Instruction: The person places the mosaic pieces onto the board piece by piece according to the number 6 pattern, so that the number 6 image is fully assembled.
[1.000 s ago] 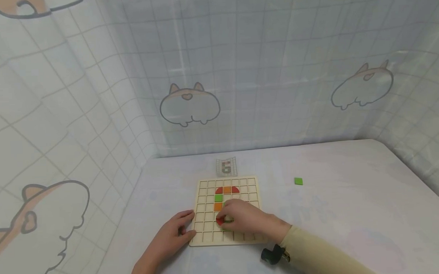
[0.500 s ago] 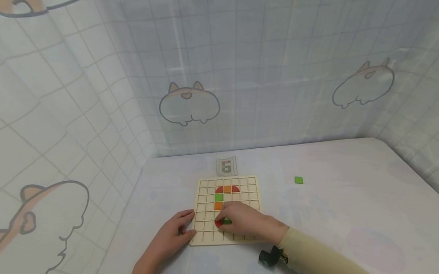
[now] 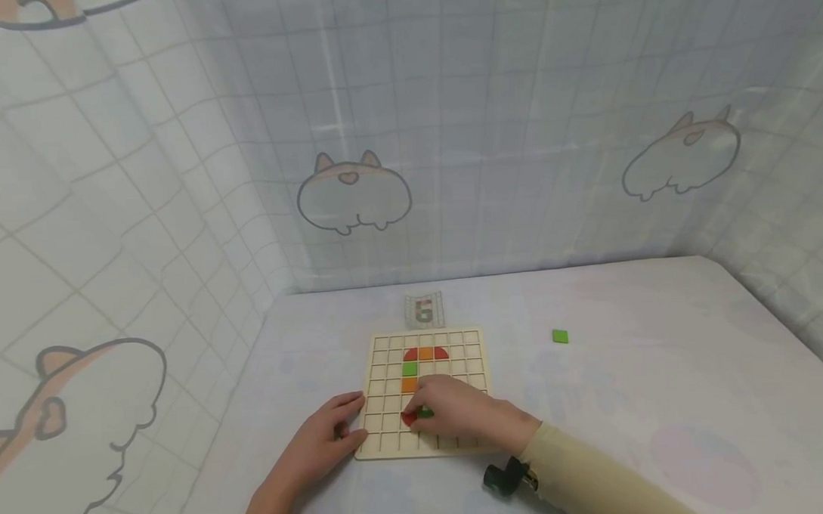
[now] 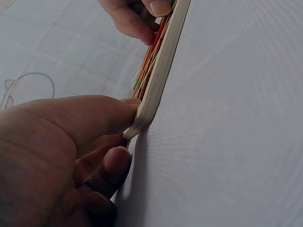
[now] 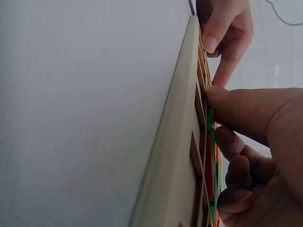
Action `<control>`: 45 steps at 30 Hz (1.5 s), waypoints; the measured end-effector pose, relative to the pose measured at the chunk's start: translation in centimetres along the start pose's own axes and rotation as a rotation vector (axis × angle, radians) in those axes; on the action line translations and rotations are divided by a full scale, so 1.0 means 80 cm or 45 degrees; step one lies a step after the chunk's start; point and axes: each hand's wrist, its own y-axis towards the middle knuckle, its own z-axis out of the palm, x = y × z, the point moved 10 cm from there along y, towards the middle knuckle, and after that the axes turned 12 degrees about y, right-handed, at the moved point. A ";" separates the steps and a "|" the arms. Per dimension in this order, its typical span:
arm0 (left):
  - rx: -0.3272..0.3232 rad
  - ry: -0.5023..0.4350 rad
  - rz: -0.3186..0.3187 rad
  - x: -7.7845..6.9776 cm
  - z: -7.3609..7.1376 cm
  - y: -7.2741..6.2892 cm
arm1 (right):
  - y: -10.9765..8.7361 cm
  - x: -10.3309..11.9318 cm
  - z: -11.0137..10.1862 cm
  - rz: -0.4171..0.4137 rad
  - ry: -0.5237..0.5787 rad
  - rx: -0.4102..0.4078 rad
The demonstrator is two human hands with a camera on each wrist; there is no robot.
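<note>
A pale wooden grid board lies on the table in the head view. At its left edge rests my left hand, with thumb and fingertips spread along the rim. My right hand is over the lower middle of the board, thumb and forefinger at a red rounded tile. Beside that tile a green tile shows partly under the hand. Farther up sit orange and green tiles, then a row with an orange tile between two red rounded tiles. The palm hides other cells.
A small card with a printed grid figure lies behind the board. One loose green tile is off to the right on the white table. Cloth walls with a cartoon print rise at the back and both sides.
The right hand and the red tile have shifted slightly left, and more of the green tile beside it shows. My left hand has stayed at the board's edge.
</note>
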 end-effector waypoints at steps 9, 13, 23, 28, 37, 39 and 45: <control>-0.001 0.017 -0.024 -0.002 -0.002 0.000 | -0.011 0.000 -0.017 -0.037 -0.009 -0.050; 0.002 0.014 -0.034 -0.001 -0.001 -0.001 | -0.022 -0.010 -0.034 -0.024 0.007 -0.107; -0.012 0.019 -0.013 -0.003 -0.003 -0.002 | -0.054 -0.052 -0.081 0.099 0.091 -0.236; -0.010 0.011 -0.009 -0.002 -0.002 -0.003 | -0.070 -0.071 -0.099 0.162 0.094 -0.298; -0.008 0.005 -0.003 -0.003 -0.002 -0.002 | -0.094 -0.091 -0.131 0.184 0.020 -0.415; -0.009 0.002 -0.003 -0.003 -0.002 -0.002 | -0.100 -0.096 -0.139 0.180 0.001 -0.439; -0.004 0.006 -0.007 -0.002 -0.001 -0.001 | -0.122 -0.116 -0.157 0.195 -0.005 -0.488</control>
